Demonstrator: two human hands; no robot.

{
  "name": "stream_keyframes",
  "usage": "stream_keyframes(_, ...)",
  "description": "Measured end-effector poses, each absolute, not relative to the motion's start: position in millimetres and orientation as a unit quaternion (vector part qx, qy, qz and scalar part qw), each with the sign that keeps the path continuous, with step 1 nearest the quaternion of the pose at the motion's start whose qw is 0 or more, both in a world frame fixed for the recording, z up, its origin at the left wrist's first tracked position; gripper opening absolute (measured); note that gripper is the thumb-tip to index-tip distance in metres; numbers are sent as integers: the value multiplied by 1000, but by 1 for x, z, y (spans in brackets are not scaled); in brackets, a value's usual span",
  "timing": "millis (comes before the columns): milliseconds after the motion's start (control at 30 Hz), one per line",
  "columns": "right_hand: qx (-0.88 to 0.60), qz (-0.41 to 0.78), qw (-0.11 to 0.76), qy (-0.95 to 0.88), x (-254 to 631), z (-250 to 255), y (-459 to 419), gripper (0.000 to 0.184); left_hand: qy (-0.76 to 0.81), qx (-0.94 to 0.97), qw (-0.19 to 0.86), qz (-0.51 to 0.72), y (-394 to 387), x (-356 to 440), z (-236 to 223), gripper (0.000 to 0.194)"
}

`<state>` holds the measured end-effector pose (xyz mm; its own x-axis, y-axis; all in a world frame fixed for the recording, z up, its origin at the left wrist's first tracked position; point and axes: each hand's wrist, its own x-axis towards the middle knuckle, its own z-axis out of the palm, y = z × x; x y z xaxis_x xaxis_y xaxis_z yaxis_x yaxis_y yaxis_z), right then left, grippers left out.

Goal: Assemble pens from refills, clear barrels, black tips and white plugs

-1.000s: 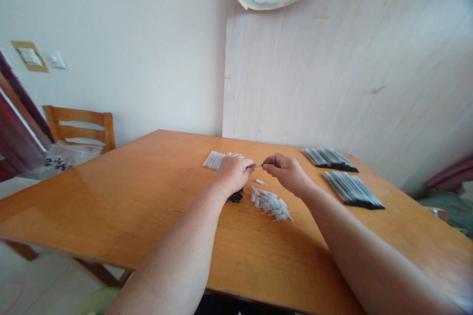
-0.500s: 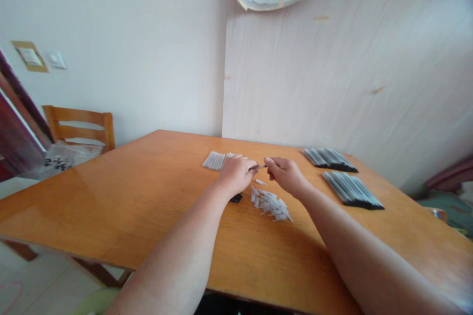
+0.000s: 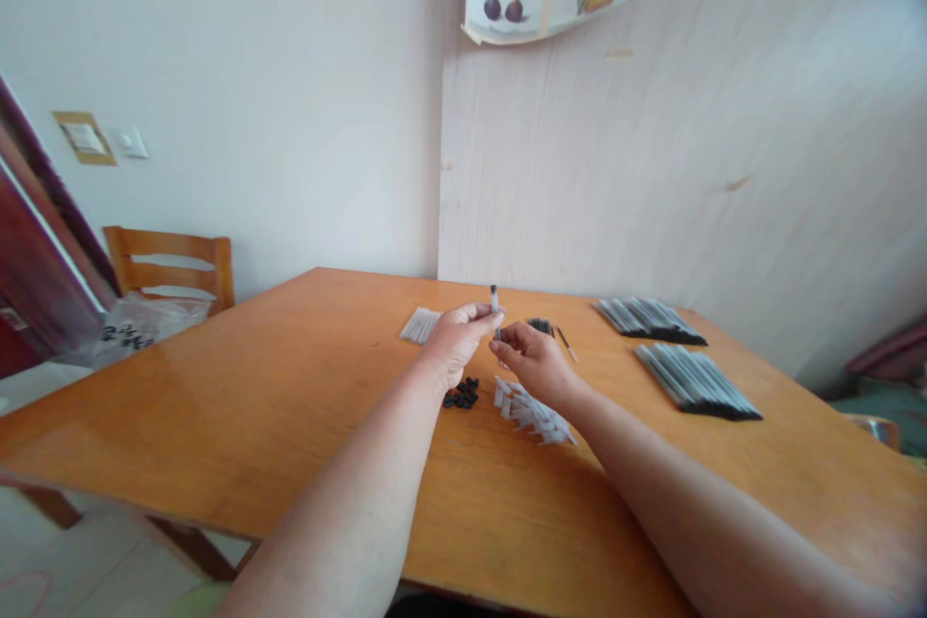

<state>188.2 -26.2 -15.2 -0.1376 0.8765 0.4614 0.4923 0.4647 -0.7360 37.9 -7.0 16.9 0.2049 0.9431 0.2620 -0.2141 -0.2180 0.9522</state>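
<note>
A slim pen (image 3: 494, 297) stands roughly upright between my hands, its dark end on top. My left hand (image 3: 455, 340) is closed around its middle, thumb and fingers pinching it. My right hand (image 3: 534, 359) has its fingers pinched at the pen's lower end; what exactly they grip there is partly hidden. Below my left hand lies a small heap of black caps or plugs (image 3: 463, 395). White, pointed plastic pieces (image 3: 536, 417) are piled under my right hand. Behind my left hand are clear white tubes (image 3: 418, 325), and dark thin refills (image 3: 540, 326) lie behind my right hand.
Two stacks of clear pens with black ends, a far one (image 3: 648, 321) and a nearer one (image 3: 695, 382), lie on the right of the wooden table (image 3: 290, 406). One separate refill (image 3: 568, 345) lies near the dark bunch. A chair (image 3: 174, 261) with a plastic bag (image 3: 145, 323) stands left.
The pen has turned from lying nearly level between my hands to upright. My right hand has moved left and lower, close beside my left. The view has shifted slightly upward.
</note>
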Motion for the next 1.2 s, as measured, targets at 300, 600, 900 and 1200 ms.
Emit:
stream_keyframes(300,-493,196,430,-730,182,-11,-32,22,322,479,565,589,-3,29,25,41)
stream_keyframes(600,-446,313,464,-699,173,-11,-35,25,333,441,568,610,4,25,23,31)
stream_keyframes(900,-431,402,452,-669,172,-3,-41,28,343,449,556,610,3,23,23,36)
stream_keyframes(1200,-415,438,444,-663,173,-3,-38,27,353,458,548,605,5,20,23,31)
